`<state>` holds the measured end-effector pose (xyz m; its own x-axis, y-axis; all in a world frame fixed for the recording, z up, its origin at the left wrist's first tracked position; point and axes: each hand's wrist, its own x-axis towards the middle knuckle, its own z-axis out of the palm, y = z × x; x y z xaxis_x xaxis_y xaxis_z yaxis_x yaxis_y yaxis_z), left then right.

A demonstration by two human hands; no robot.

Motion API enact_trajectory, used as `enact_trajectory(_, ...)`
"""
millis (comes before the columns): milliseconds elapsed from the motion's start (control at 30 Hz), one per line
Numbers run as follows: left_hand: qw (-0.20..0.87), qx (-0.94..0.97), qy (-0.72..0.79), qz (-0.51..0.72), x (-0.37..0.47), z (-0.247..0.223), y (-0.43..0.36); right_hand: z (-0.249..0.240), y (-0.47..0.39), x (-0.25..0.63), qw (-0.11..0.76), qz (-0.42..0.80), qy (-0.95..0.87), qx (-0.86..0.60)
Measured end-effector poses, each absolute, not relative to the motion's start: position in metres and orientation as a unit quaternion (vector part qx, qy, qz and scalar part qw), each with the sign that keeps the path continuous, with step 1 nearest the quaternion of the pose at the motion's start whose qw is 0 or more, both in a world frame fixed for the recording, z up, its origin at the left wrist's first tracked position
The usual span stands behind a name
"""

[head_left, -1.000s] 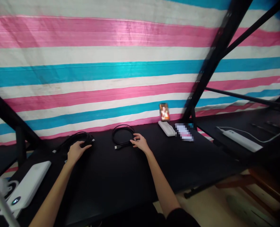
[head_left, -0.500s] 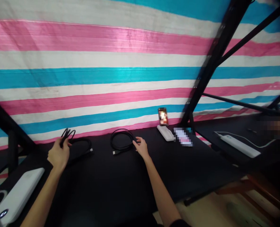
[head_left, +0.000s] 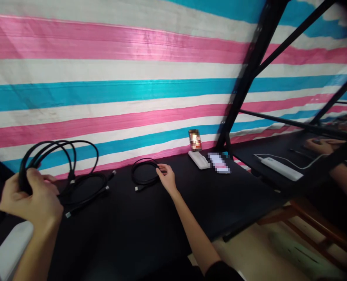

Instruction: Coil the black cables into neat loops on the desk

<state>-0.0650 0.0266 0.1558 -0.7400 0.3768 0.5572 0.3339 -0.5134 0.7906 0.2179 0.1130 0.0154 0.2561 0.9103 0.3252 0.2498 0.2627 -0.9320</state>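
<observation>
My left hand [head_left: 33, 195], raised at the left, is closed around a coiled black cable [head_left: 69, 142] whose loops stand up above the fist. Just behind and below it, another looped black cable [head_left: 99, 180] lies on the black table [head_left: 126, 238], light connector ends showing. A second coil, a round black cable [head_left: 132, 177] with a pale plug at its front, rests near the table's back edge. At that coil's right side, my right hand [head_left: 167, 177] has its thumb and fingers closed on the loops.
A white power bank [head_left: 12, 246] lies at the near left. Toward the back right are a white phone stand [head_left: 199, 160] and a blurred-out phone-like item [head_left: 219, 163]. Beyond the black metal frame [head_left: 235, 97], another person's hands [head_left: 322, 145] are near a white device with a cord [head_left: 281, 168].
My left hand has come nearer and lifted its coil, whose loops now spread wider. My right hand has moved onto the right side of the other coil and closed on it.
</observation>
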Motion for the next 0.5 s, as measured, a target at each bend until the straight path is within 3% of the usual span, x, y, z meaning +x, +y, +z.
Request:
enact_trajectory(100, 0.015, 0.369, 0.445, 0.816, -0.032, 0.148, 0.027, 0.021, 0.103, 0.200, 0.548, 0.481, -0.539, -0.422)
enact_trajectory(233, 0.141, 0.364, 0.425, 0.816, 0.002, 0.123, 0.033, 0.025, 0.089, 0.184, 0.452, 0.652, -0.535, -0.291)
enact_trajectory(500, 0.233, 0.335, 0.420, 0.811, 0.007, 0.094, 0.047, 0.035, 0.084, 0.194, 0.430, 0.544, -0.639, -0.332)
